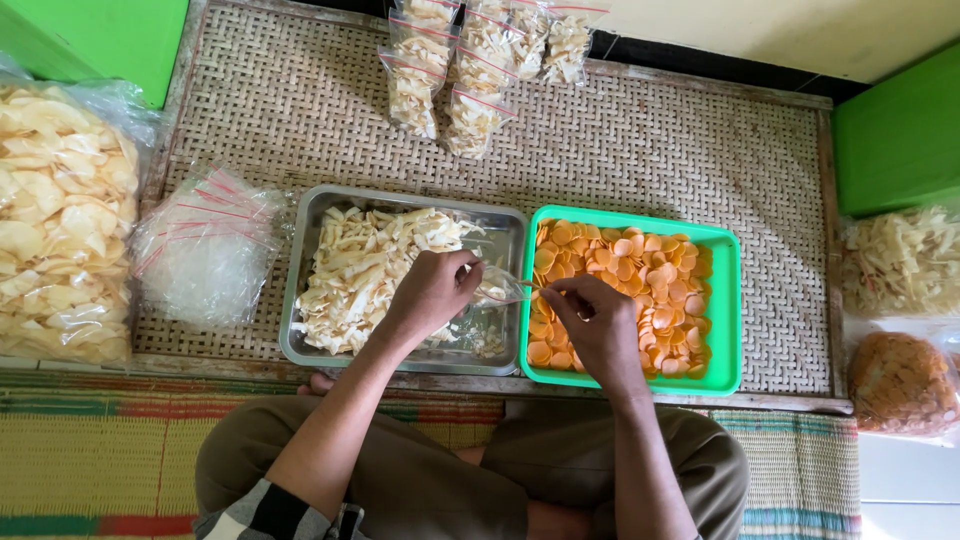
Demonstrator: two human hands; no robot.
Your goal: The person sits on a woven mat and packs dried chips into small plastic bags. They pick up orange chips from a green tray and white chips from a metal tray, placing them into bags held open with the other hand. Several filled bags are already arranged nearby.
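Note:
My left hand (432,292) hovers over a steel tray (300,290) of pale cream crackers (360,270) and pinches one side of a small clear plastic bag (498,288). My right hand (592,322) grips the bag's other side, above the edge of a green tray (728,300) filled with round orange crackers (660,290). The bag is stretched between both hands over the gap where the two trays meet. What is inside the bag is hard to tell.
Several filled, sealed small bags (480,70) lie at the back of the woven table (680,150). A pile of empty clear bags (205,250) sits left of the steel tray. Big sacks of crackers stand at left (60,220) and right (900,320).

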